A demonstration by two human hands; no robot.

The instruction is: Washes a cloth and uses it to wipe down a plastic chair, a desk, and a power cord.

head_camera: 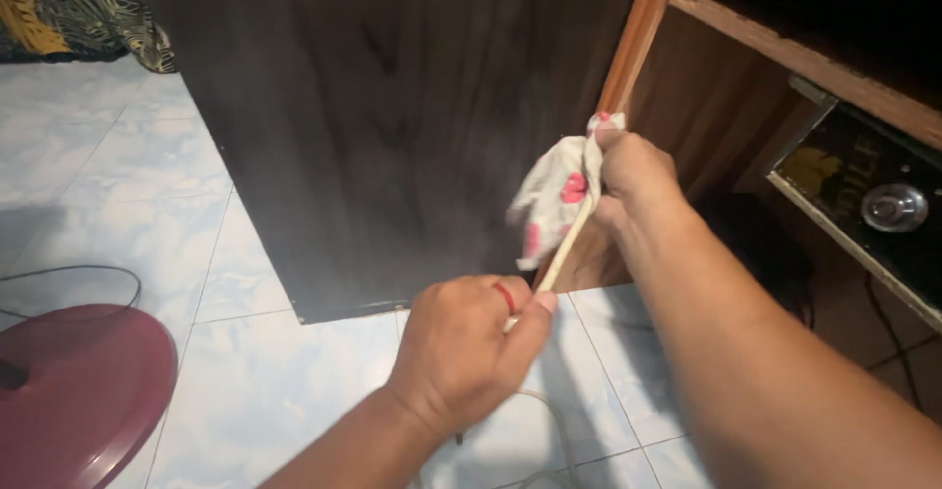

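The right hand (pixel 633 170) pinches a white cloth with red spots (pixel 551 198) against the front edge of the dark brown wooden cabinet panel (pixel 392 116), while the left hand (pixel 461 347), with a red ring, is closed around the lower end of a thin pale stick (pixel 561 249) above the white tiled floor (pixel 294 371).

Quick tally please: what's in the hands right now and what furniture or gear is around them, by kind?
Cloth, white with red spots, in right hand: 1
Thin stick, left hand at its lower end: 1
Dark cabinet: 1
Maroon round base: 1
Black device on shelf: 1
Total: 5
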